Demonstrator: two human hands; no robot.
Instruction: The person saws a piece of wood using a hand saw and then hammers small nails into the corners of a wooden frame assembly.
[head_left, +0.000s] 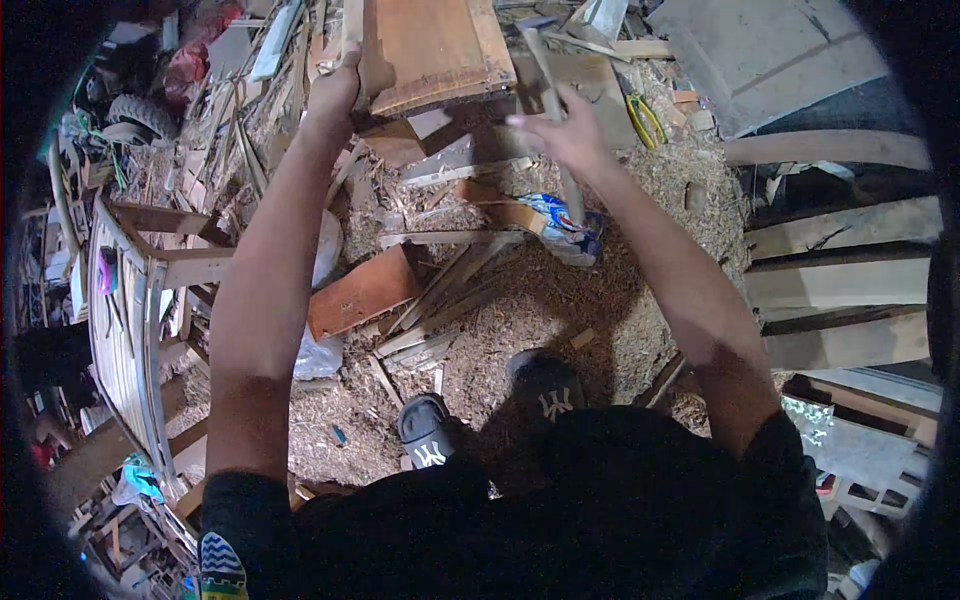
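Note:
At the top of the view stands a reddish-brown wooden panel [430, 50] with a paler strip along its left side. My left hand [342, 88] is closed round its left edge; some of the fingers are hidden behind the wood. To the right of the panel, my right hand [575, 135] grips a hammer [553, 95] by its pale wooden handle. The hammer's head is up beside the panel's right edge, and the handle's butt points down toward me. One finger or the thumb of that hand sticks out to the left, slightly blurred.
Yellow-handled pliers [646, 121] lie on sawdust right of my right hand. Below are a blue-and-white plastic package [568, 228], an orange-brown wood block [365, 290] and loose offcuts. A wooden frame [150, 300] stands left; curved slats [840, 282] stand right. My sandalled feet are on the sawdust.

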